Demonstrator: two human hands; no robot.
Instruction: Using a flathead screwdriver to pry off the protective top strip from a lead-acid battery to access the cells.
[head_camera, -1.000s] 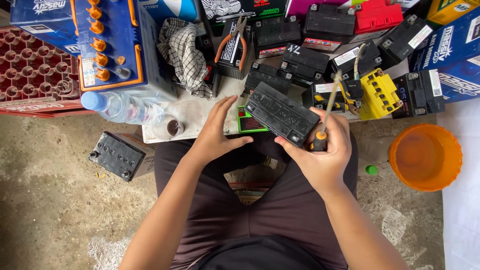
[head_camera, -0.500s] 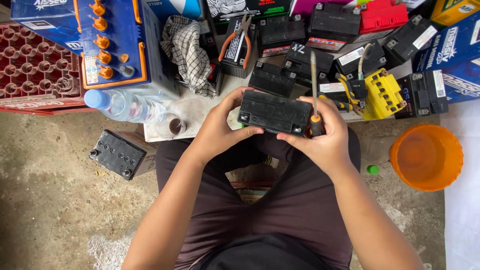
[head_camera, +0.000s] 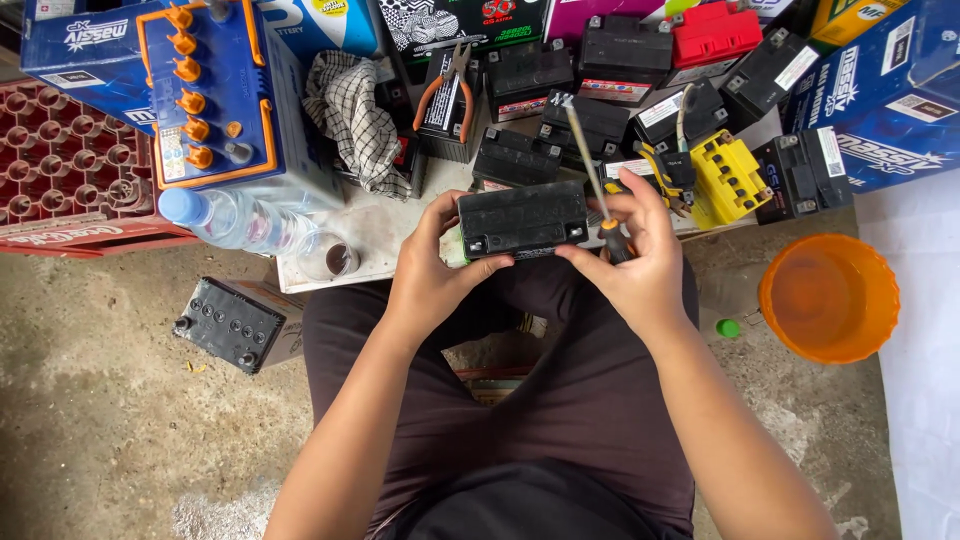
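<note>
A small black battery (head_camera: 522, 221) is held above the lap, gripped at its left end by the left hand (head_camera: 428, 285) and at its right end by the right hand (head_camera: 640, 270). A screwdriver (head_camera: 592, 180) is also clamped in the right hand, shaft pointing up and away. More batteries (head_camera: 610, 60) are laid out just beyond. An orange bucket (head_camera: 830, 297) is seen at the right, a water bottle (head_camera: 235, 218) at the left.

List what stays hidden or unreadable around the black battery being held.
Head view only:
- Underside and near face of the black battery: turned away from the camera.
- Its left end: covered by the left hand.
- Screwdriver handle: mostly wrapped by the right hand; the tip is too thin to tell its type.
- Blue box: cut off by the right edge.
</note>
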